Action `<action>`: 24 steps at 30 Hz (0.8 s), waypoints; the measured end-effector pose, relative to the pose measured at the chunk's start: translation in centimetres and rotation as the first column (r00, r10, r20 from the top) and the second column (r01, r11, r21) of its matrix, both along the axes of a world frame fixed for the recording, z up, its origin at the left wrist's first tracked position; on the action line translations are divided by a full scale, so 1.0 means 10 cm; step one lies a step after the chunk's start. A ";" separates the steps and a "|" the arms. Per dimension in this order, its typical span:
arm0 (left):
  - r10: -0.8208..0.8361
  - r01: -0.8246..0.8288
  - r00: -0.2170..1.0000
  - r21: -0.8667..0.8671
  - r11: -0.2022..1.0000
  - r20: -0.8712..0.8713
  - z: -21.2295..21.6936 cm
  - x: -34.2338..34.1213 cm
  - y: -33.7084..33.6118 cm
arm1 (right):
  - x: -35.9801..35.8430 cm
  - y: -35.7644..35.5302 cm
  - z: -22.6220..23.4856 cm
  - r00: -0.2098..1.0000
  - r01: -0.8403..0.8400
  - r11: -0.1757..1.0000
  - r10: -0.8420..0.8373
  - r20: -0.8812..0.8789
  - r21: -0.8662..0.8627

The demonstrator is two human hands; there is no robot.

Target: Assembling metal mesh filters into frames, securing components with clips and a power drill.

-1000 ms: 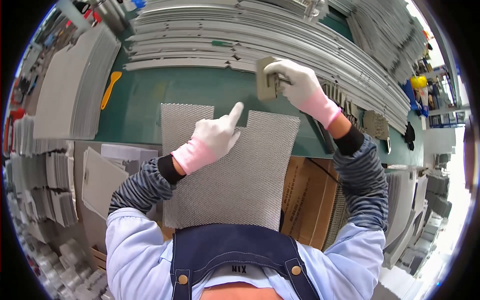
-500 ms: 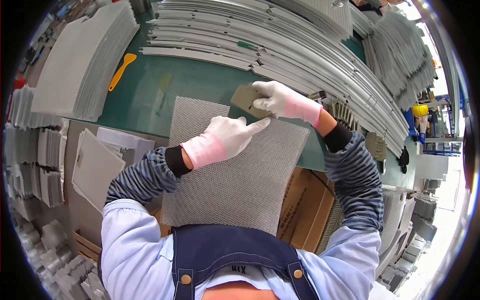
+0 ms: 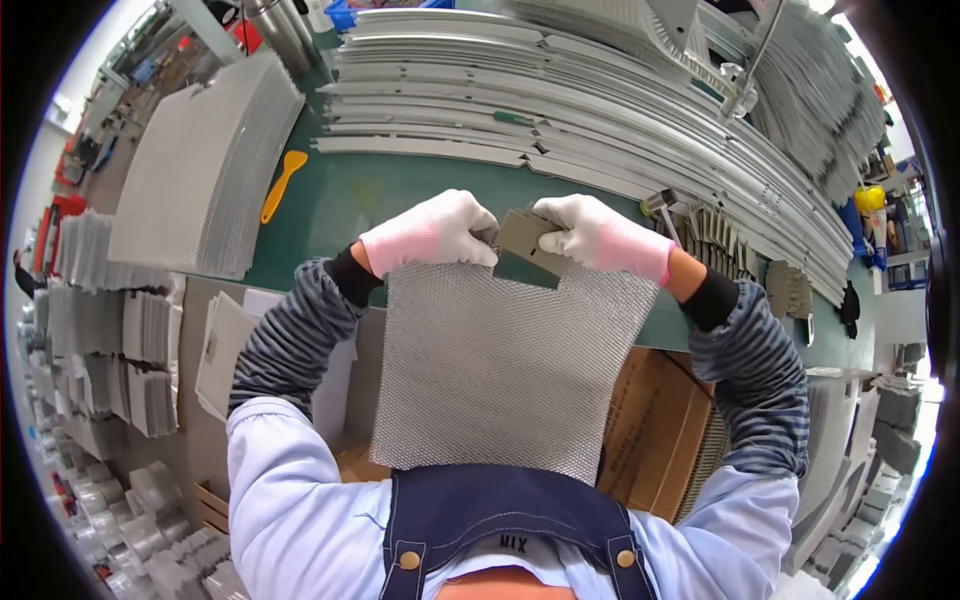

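Both gloved hands, left hand (image 3: 432,232) and right hand (image 3: 598,236), pinch a small grey plate (image 3: 528,240) between them at the far edge of a metal mesh sheet (image 3: 505,365) over the green desk (image 3: 380,200)

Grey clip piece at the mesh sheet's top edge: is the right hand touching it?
Touching. The head view shows the right hand's gloved fingers pinching the grey clip piece at the mesh sheet's top edge.

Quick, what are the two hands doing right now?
Left hand: closed, pinching the top edge of the mesh sheet and the small grey plate.
Right hand: closed, gripping the same small grey plate.
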State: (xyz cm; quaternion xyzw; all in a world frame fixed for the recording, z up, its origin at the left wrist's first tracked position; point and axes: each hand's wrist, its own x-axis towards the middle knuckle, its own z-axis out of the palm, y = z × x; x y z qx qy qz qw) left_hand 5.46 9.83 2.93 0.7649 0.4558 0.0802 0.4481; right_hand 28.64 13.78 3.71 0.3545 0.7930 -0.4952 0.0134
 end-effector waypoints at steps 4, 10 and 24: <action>-0.008 0.008 1.000 -0.022 1.000 0.016 -0.01 0.01 0.00 | 0.01 -0.06 0.08 0.993 -0.110 0.986 0.105 0.045 0.124; 0.034 -0.034 0.999 -0.005 0.999 0.002 0.17 0.03 0.00 | -0.05 -0.08 0.10 0.970 -0.224 0.974 0.224 0.100 -0.005; 0.544 -0.707 0.528 -0.018 0.707 0.652 -0.31 -0.48 -0.79 | 0.46 0.39 0.56 0.990 0.034 0.999 -0.031 0.140 -0.018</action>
